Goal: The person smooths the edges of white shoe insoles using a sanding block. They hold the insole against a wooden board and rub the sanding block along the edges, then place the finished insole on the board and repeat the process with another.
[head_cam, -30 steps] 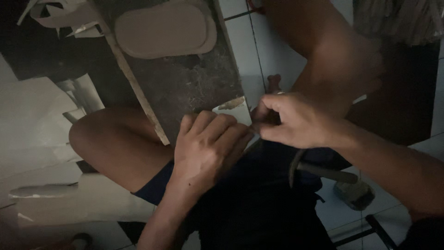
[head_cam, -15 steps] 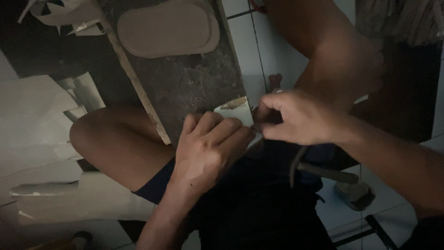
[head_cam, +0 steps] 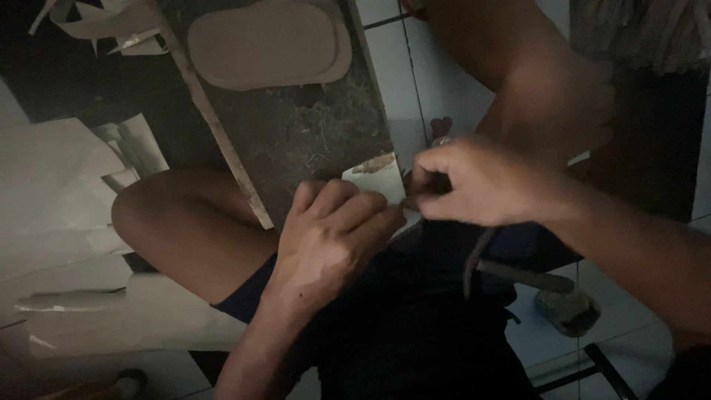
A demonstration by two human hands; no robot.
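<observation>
My left hand (head_cam: pixel 329 233) presses down on a small pale piece of sheet material (head_cam: pixel 376 178) at the near corner of a dark stone slab (head_cam: pixel 296 126). My right hand (head_cam: pixel 474 181) is closed around a small dark tool whose tip meets the pale piece's right edge; the tool itself is mostly hidden in the fist. The scene is dim. My bare knees show on both sides of the slab, and I sit in dark shorts.
A tan shoe-sole-shaped cutout (head_cam: pixel 270 44) lies on the slab's far end. A wooden stick (head_cam: pixel 211 118) runs along the slab's left edge. Pale sheets and offcuts (head_cam: pixel 67 200) lie at left. A hammer (head_cam: pixel 541 285) rests on the white tiled floor at right.
The view has shifted slightly. Both hands stay on the pale piece, and the right hand has edged a little along its edge.
</observation>
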